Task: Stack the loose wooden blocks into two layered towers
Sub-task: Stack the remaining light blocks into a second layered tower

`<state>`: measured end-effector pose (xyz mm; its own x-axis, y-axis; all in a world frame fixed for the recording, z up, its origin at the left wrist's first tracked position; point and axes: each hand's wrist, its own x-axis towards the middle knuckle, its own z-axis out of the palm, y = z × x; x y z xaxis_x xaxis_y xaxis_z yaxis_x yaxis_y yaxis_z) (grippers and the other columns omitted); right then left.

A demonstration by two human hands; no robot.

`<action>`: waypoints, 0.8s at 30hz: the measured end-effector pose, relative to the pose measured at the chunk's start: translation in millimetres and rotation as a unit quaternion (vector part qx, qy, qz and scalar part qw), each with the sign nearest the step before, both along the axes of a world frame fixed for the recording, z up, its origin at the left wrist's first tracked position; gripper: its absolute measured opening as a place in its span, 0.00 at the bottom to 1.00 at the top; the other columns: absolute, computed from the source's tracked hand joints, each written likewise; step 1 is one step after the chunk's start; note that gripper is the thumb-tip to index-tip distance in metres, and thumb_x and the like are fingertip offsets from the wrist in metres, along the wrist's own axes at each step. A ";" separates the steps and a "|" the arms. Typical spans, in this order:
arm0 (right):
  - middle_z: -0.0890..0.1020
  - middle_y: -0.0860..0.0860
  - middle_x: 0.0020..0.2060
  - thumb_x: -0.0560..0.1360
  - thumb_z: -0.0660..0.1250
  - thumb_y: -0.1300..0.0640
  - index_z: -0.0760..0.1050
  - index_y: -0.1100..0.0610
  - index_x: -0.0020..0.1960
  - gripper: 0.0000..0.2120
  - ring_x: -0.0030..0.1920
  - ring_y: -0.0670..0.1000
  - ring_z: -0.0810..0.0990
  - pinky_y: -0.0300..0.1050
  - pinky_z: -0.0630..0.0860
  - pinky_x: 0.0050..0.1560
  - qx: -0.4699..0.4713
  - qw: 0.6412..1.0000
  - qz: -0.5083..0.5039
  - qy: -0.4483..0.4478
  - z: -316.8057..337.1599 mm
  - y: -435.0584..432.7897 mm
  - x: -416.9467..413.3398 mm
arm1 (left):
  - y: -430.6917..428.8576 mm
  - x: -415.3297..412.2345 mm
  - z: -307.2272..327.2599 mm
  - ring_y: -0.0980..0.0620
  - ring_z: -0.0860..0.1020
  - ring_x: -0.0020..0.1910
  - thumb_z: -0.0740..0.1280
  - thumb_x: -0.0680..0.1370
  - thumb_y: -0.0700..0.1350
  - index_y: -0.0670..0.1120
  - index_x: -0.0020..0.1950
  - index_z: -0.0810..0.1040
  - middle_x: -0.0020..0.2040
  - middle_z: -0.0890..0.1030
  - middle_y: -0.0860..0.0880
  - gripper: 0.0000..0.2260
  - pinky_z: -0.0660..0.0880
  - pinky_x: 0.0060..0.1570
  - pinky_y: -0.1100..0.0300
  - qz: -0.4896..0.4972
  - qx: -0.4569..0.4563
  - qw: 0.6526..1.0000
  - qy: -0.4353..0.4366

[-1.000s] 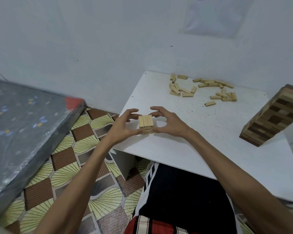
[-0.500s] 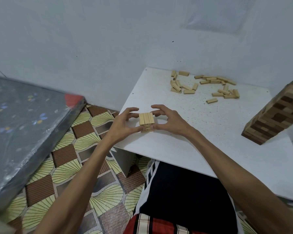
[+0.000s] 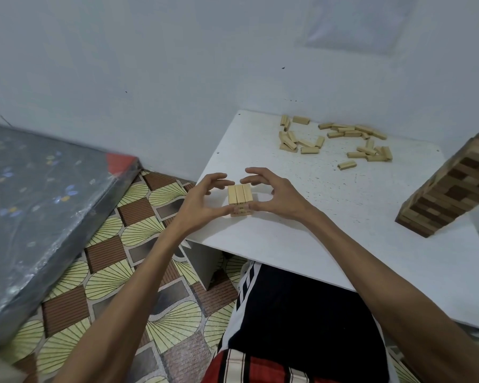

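A small tower of pale wooden blocks [image 3: 240, 199] stands near the left front of the white table [image 3: 302, 244], three blocks side by side on top of a lower layer. My left hand [image 3: 202, 199] cups its left side and my right hand [image 3: 273, 193] its right side. Both thumbs press on the lower layer at the front, and the fingers arch over the far top edge. Several loose pale blocks [image 3: 340, 140] lie scattered at the table's far side. A tall tower of mixed dark and light blocks [image 3: 451, 189] stands at the right.
The table sits in a corner against a pale wall [image 3: 177, 64]. A dark plastic-wrapped mattress [image 3: 39, 205] lies on the patterned floor [image 3: 138, 272] to the left. My lap in dark shorts [image 3: 302, 322] is under the table's front edge.
Both hands have stayed around the small tower, which has not moved on the table. My view has shifted slightly.
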<state>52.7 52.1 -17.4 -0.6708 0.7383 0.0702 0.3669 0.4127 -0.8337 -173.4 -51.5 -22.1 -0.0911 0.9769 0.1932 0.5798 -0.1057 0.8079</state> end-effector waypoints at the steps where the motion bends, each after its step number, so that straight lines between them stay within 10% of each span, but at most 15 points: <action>1: 0.80 0.35 0.63 0.71 0.81 0.47 0.67 0.44 0.75 0.37 0.66 0.39 0.75 0.39 0.69 0.55 0.000 1.000 -0.001 0.000 -0.2 0.3 -0.5 | 0.6 0.6 0.5 0.56 0.78 0.64 0.81 0.71 0.50 0.50 0.72 0.71 0.63 0.81 0.61 0.33 0.74 0.62 0.52 0.001 0.003 1.000 0.000; 24: 0.79 0.38 0.65 0.74 0.76 0.41 0.71 0.45 0.72 0.30 0.64 0.38 0.76 0.34 0.69 0.53 0.000 1.000 -0.029 0.010 7.8 -1.1 13.6 | -2.1 -1.0 9.8 0.58 0.76 0.67 0.76 0.73 0.58 0.53 0.72 0.70 0.66 0.80 0.61 0.30 0.71 0.67 0.49 -0.007 0.005 0.999 -0.031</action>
<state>66.3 50.9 -9.5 -0.6260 0.7753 0.0840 0.3729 0.3921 -0.8410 -174.4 -53.6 -12.3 -0.0886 0.9764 0.1968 0.5274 -0.1216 0.8409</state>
